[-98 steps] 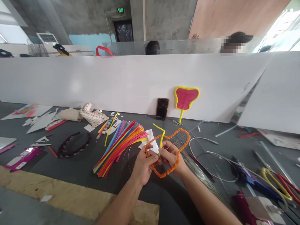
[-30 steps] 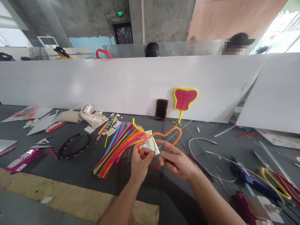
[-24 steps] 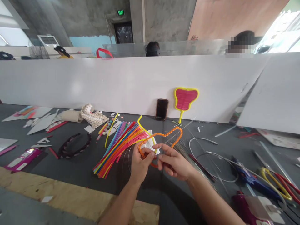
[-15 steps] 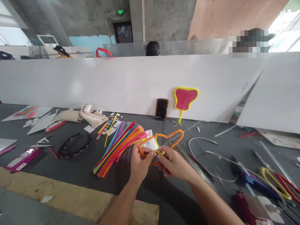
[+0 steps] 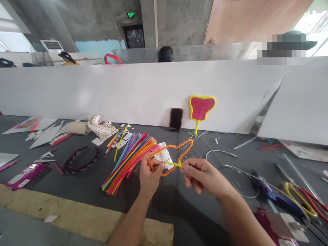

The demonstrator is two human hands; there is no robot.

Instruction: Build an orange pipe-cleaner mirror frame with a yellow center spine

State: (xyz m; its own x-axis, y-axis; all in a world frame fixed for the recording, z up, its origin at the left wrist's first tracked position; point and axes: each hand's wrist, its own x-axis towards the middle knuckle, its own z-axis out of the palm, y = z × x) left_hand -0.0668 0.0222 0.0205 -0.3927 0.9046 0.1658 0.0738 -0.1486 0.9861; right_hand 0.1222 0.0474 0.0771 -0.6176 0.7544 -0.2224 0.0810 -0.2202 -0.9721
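Note:
My left hand [image 5: 151, 174] is closed, thumb against fingers, on the lower left of an orange loop [image 5: 176, 147] with a bumpy, twisted surface. A yellow pipe cleaner [image 5: 172, 164] runs from the left fingertips across the loop's lower part. Its other end is pinched between thumb and forefinger of my right hand [image 5: 197, 174], just right of the loop. Yellow also wraps a short piece of the loop near the right fingertips. Behind the loop lies a crumpled white paper [image 5: 166, 155]. Beside my left hand is a bundle of coloured pipe cleaners [image 5: 130, 160].
A phone [image 5: 176, 119] and a yellow-edged red fan [image 5: 202, 107] lean on the white partition [image 5: 128, 89]. At right lie a blue glue gun [image 5: 274, 196], scissors [image 5: 298, 200] and wires [image 5: 228, 152]. A dark braided headband [image 5: 80, 164] lies left. People sit beyond the partition.
My right hand has moved right, away from my left, drawing the yellow pipe cleaner out straighter between them. The orange loop has shifted slightly left.

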